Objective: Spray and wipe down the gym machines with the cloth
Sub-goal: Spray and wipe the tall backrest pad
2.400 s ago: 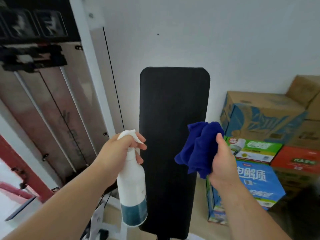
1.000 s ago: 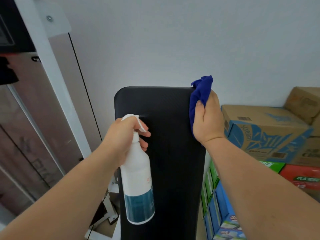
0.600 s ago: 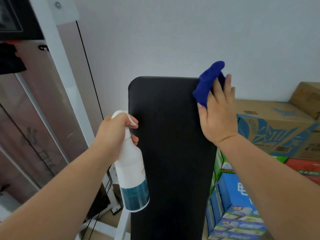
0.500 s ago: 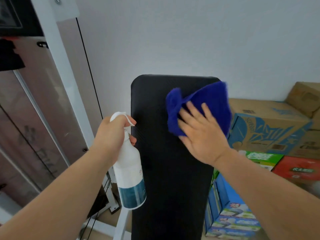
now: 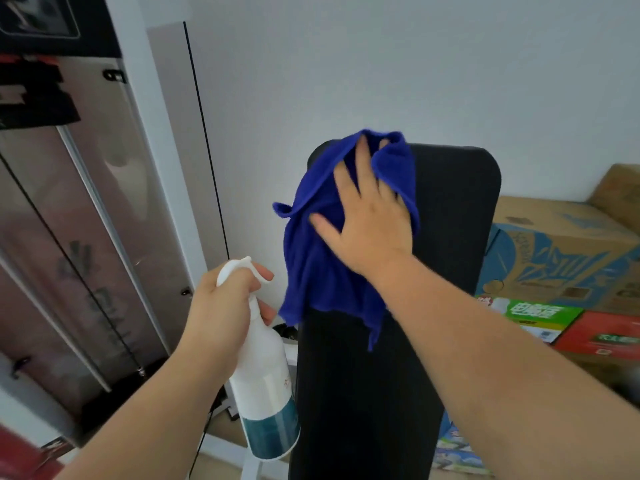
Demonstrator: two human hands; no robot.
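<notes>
Item one on my monitor: deep-blue terry cloth [image 5: 322,265], rumpled, draped over the upper left corner of the tall black padded backrest [image 5: 450,244], its loose lower edge hanging below the palm that pins it. Item two: right hand [image 5: 372,225], laid flat on the cloth with fingers straight and spread wide, pressing it against the pad; a fold of fabric rises past the fingertips at the pad's top edge. Item three: left hand [image 5: 221,317], lower than the right hand and to its left, fingers curled round the neck and trigger of a white plastic spray bottle [image 5: 265,379] with a teal lower section; the bottle hangs upright below the fist, just beside the pad's left edge, and I cannot tell whether the two touch. Beyond the left hand, further left: white painted metal frame post [image 5: 140,81], thin black cable [image 5: 205,133] running down alongside it, and smoky translucent guard panel [image 5: 86,237] with pale rods behind it. Right of the right forearm [image 5: 485,358]: stacked brown cardboard boxes [image 5: 561,251] printed in blue, with a green-topped carton [image 5: 540,310] and a red carton [image 5: 602,336] below them. Behind both hands: plain white wall [image 5: 381,64].
</notes>
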